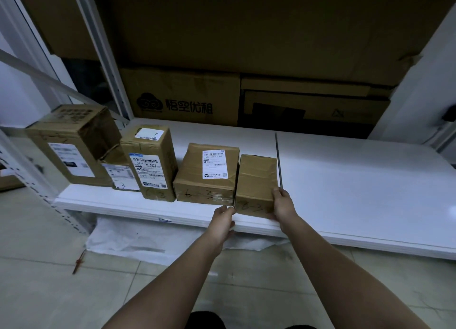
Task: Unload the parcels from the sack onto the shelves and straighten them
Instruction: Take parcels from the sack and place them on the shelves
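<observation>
The scene is dim, with light glancing off the glossy white shelf board (345,180) that runs low across the view. Behind it, flattened brown cardboard sheets (246,27) cover the wall, and below them a brown carton printed with a black cloud logo and Chinese characters (180,99) stands at the shelf's back edge, with a second dark-printed brown carton (313,106) just to its right. A white perforated metal upright (103,57) rises at the shelf's back left, another white upright (37,188) at its front left. Beneath and before the shelf lies a pale glossy tiled floor (49,291)
</observation>
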A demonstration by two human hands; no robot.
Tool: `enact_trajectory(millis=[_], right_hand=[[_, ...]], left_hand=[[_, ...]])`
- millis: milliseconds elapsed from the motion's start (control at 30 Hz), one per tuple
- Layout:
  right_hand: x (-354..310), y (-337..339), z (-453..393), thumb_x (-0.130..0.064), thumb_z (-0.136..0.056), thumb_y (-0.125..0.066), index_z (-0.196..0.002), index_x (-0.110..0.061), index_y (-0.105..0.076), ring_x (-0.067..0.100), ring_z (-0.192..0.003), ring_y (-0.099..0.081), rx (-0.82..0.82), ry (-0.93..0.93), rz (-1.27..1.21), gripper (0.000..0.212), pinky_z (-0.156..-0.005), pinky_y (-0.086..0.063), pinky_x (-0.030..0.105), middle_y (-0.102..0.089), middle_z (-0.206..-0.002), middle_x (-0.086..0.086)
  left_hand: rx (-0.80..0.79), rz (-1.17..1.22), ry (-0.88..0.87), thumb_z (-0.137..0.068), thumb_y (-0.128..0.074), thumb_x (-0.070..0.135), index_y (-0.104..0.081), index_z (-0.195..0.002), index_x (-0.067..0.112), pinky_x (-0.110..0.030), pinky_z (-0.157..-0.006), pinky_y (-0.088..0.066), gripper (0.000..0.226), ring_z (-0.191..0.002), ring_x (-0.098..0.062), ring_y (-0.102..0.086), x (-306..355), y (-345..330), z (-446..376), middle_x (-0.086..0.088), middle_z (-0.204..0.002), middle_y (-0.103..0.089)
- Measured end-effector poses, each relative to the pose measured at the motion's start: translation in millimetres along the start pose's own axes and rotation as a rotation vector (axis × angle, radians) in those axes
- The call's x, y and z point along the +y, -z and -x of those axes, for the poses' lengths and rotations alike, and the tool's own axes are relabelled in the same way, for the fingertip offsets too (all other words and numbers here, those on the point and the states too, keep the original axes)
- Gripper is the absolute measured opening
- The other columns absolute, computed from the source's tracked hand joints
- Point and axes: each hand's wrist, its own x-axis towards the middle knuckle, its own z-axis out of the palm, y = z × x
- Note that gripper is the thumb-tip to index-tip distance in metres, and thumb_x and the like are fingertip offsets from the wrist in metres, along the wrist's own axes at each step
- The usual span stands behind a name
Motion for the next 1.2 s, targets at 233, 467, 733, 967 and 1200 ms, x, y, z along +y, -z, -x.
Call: enact_trajectory(millis=[233, 467, 733, 967, 1200], right_hand=[[2, 5, 6, -0.035, -0.105, -0.03, -0.147, -0.012, -0.034, 0.031, -0.126, -0.046, -0.008, 0.014, 0.044, 0.049, -0.108, -0.039, 0.047, -0.045, -0.142, 0.014], [0, 6, 7, -0.036, -0.105, -0.03, -0.148, -0.013, -0.031, 0.031, -0.128, -0.044, -0.023, 0.003, 0.047, 0.049, -0.109, -0.037, 0.045, -0.043, -0.145, 0.014], [-9, 25, 21, -0.044, -0.102, -0.034, -0.142, -0.011, -0.035, 0.026, -0.105, -0.049, 0.03, -0.116, 0.015, 0.052, -0.098, -0.045, 0.046, -0.048, -0.129, 0.012], [-92, 90, 114, -0.032, -0.102, -0.042, -0.118, 0.002, -0.055, 0.027, -0.077, -0.056, -0.073, -0.327, 0.096, 0.04, -0.067, -0.041, 0.03, -0.057, -0.107, 0.019], [-233, 181, 241, -0.02, -0.1, -0.049, -0.127, 0.0, -0.051, 0.026, -0.088, -0.059, -0.101, -0.434, 0.067, 0.034, -0.077, -0.043, 0.032, -0.061, -0.118, 0.022]], left_hand=[[-0.013, -0.025, 0.003, -0.098, -0.045, 0.025, -0.042, -0.134, 0.013, -0.031, -0.092, -0.041, 0.038, -0.108, -0.021, -0.052, 1, -6, 4, -0.004, -0.118, -0.05], [-0.014, -0.043, 0.018, -0.097, -0.046, 0.027, -0.044, -0.132, 0.015, -0.032, -0.092, -0.042, 0.037, -0.113, -0.022, -0.052, 1, -7, 1, 0.0, -0.108, -0.052], [0.054, -0.153, 0.087, -0.099, -0.044, 0.023, -0.044, -0.128, 0.012, -0.029, -0.073, -0.043, 0.031, -0.092, -0.022, -0.05, 5, -9, 13, -0.003, -0.088, -0.048], [-0.028, -0.377, 0.34, -0.098, -0.046, 0.035, -0.041, -0.136, 0.012, -0.033, -0.091, -0.044, 0.045, -0.11, -0.026, -0.055, 75, -28, 109, -0.01, -0.129, -0.05], [-0.165, -0.579, 0.312, -0.1, -0.043, 0.034, -0.049, -0.129, 0.012, -0.032, -0.091, -0.039, 0.037, -0.098, -0.023, -0.054, 208, -107, 236, -0.01, -0.124, -0.057]])
